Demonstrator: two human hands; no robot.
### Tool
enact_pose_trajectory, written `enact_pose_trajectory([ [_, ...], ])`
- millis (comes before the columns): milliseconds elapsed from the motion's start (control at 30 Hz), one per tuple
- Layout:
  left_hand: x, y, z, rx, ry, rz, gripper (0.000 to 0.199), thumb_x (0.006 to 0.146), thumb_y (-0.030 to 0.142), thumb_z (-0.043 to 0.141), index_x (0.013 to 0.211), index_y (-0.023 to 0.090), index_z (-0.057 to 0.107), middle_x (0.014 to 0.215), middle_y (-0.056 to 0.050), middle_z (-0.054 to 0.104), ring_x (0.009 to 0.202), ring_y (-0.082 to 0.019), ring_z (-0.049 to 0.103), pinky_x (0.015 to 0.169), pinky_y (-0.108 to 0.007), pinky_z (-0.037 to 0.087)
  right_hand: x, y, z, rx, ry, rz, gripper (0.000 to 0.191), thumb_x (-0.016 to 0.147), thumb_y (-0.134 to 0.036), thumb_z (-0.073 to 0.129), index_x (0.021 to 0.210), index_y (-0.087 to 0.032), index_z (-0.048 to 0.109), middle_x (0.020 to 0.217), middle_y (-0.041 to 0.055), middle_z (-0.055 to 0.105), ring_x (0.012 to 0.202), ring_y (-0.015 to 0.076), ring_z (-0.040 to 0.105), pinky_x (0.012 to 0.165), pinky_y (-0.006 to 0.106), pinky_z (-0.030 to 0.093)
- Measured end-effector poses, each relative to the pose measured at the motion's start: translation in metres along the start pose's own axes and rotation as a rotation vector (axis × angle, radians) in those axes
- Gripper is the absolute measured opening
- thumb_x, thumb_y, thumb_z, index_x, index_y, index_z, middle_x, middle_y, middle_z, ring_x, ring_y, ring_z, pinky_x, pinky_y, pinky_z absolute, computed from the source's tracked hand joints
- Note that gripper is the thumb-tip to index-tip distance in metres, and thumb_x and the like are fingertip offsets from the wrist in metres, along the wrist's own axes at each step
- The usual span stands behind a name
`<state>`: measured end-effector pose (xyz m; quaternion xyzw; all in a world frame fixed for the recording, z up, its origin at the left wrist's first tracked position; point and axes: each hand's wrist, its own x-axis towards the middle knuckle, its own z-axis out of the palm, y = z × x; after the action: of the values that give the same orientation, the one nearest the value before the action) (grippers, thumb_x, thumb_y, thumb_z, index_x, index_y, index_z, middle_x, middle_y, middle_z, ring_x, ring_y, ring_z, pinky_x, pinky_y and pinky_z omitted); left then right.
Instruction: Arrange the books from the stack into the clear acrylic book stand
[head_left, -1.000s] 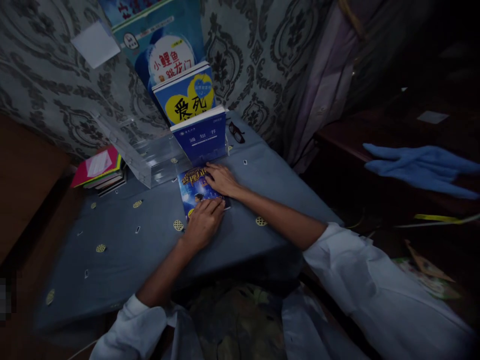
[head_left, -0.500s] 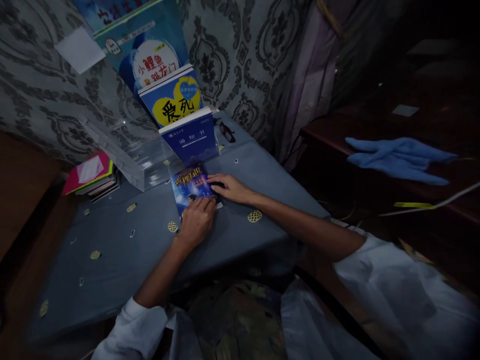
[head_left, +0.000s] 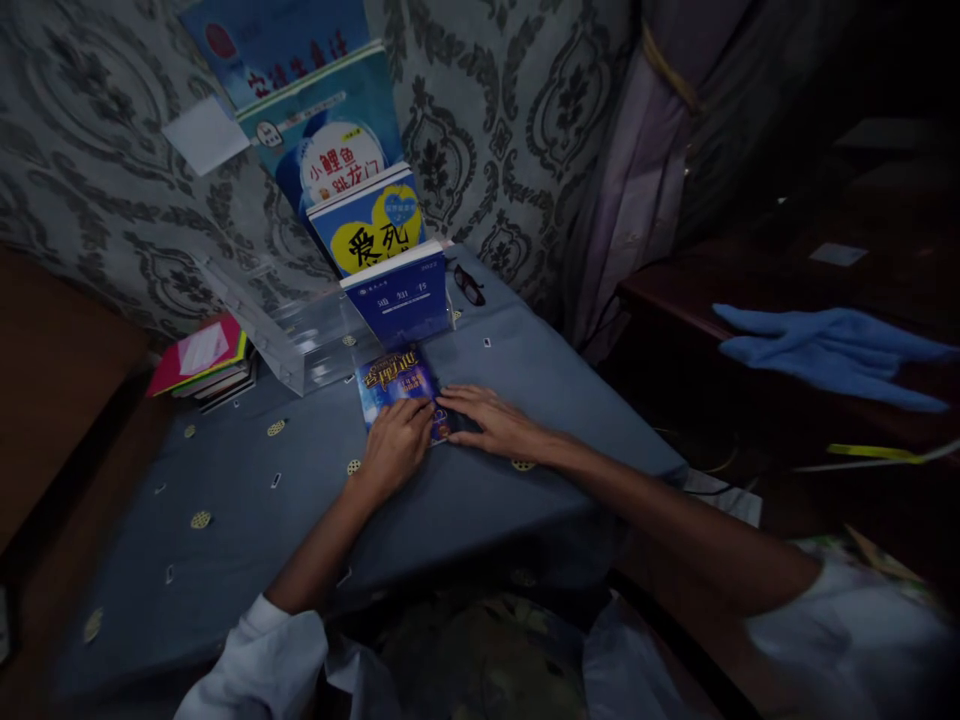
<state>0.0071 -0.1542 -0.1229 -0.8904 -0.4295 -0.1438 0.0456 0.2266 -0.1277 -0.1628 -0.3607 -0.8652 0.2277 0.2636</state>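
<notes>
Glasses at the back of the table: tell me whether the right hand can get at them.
Probably yes. The right hand rests by the flat book, nothing seems to stand between it and the glasses, and the upright blue book is off to one side.

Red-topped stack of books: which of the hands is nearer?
Left. The left hand lies over the near edge of the flat blue book, right of the stack; the right hand is farther, at the book's right edge.

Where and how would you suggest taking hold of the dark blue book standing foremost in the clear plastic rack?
Pinch the dark blue book by its top edge, probably from above: it stands upright in the rack, that edge exposed.
</notes>
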Motion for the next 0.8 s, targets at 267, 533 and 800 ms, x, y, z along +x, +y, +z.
enact_pose_trajectory([
  [267,0.057,-0.048,0.015,0.039,-0.042,-0.106,0.036,0.102,0.023,0.042,0.130,0.016,0.064,0.134,-0.014,0.065,0.122,-0.027,0.060,0.104,-0.044,0.047,-0.003,0.000,0.000,-0.015,0.015,-0.005,0.060,0.092,-0.046,0.067,0.146,-0.023,0.054,0.151,0.0150,0.053,0.143,0.0318,0.045,0.116,0.055,0.039],
  [533,0.080,-0.064,0.020,0.008,-0.041,-0.160,0.036,0.100,0.018,0.043,0.128,0.016,0.065,0.134,-0.013,0.065,0.121,-0.027,0.061,0.103,-0.043,0.048,-0.004,-0.001,-0.002,-0.029,-0.023,0.003,0.060,0.094,-0.048,0.063,0.148,-0.023,0.052,0.152,0.0145,0.053,0.145,0.0306,0.043,0.118,0.054,0.037],
  [800,0.037,-0.096,0.010,-0.006,0.006,-0.266,0.034,0.101,0.021,0.045,0.127,0.018,0.066,0.131,-0.013,0.066,0.120,-0.029,0.061,0.103,-0.045,0.048,-0.003,0.000,-0.002,-0.027,-0.034,0.016,0.061,0.095,-0.051,0.060,0.149,-0.024,0.051,0.153,0.0138,0.052,0.145,0.0309,0.042,0.118,0.055,0.036],
])
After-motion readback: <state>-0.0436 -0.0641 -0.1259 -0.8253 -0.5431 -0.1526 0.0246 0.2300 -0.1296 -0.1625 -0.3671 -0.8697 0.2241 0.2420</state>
